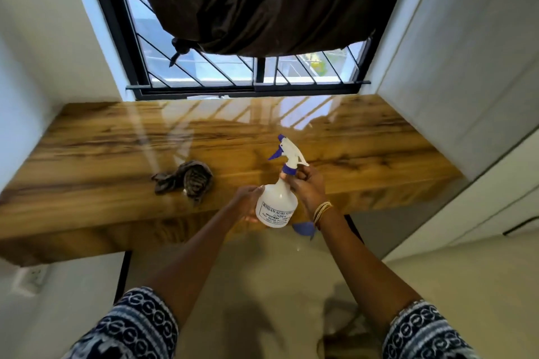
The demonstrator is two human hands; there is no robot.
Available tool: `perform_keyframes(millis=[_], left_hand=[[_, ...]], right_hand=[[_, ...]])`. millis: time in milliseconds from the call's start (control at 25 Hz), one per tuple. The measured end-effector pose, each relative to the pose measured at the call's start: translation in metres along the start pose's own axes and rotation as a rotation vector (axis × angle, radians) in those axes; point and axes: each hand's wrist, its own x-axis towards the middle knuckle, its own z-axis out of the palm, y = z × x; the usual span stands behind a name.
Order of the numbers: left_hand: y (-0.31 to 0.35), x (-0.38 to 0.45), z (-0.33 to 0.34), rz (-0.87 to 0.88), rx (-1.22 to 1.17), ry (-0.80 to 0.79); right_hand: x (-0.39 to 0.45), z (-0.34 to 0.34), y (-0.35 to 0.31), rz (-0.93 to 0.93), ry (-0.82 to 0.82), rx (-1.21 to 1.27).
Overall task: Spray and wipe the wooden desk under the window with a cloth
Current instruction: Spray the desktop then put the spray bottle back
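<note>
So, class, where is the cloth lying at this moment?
In the head view the cloth lies crumpled on the wooden desk, near its front edge, left of the spray bottle held in both hands.

The tabletop (364, 137) is a glossy slab of wood with dark grain streaks, running wall to wall just below a barred window, whose light and bars are mirrored in its far half. A crumpled dark cloth (186, 179) with a striped pattern lies on it, left of the middle and near the front edge, its shape faintly reflected in the shiny wood around it.
</note>
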Motion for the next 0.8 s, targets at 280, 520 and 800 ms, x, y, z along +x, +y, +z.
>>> perform_keyframes(millis=[280, 520, 800], left_hand=[[-0.059, -0.034, 0.07, -0.015, 0.067, -0.135], [-0.102, -0.075, 0.119, -0.055, 0.122, -0.2], [-0.143, -0.12, 0.2, -0.094, 0.238, -0.386]], right_hand=[[-0.076, -0.08, 0.037, 0.003, 0.123, -0.001], [-0.155, -0.134, 0.054, 0.027, 0.189, -0.014], [-0.228, -0.219, 0.07, 0.102, 0.263, 0.057]])
